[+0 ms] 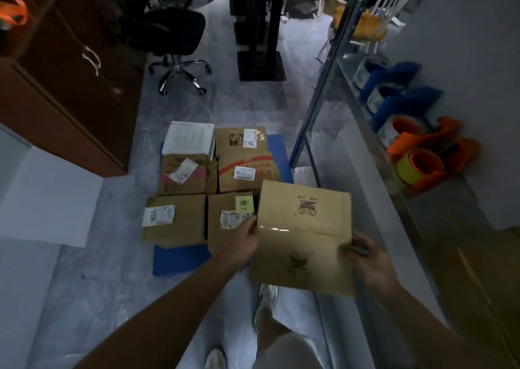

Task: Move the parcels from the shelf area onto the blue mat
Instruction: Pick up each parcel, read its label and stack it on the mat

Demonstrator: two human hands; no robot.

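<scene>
Currently holding a brown cardboard parcel (304, 236) up off the floor (84, 284), between the metal shelf (318, 132) on the right and the blue mat (180, 259) on the left. Gripped at its left edge by the left hand (244, 239), fingers clasped on the cardboard; gripped at its right edge by the right hand (365, 259), blurred, fingers curled round the side. Printed with two dark logos, taped across the middle.

Already lying on the mat, packed close together: a white box (190, 137) and a labelled box (240, 140) at the far end, a box with a tilted label (183, 175) and a red-printed box (247, 171) in the middle, a box marked 98LL (174, 218) and a box with a green note (228, 216) nearest.

Further off, an office chair (174, 39).
</scene>
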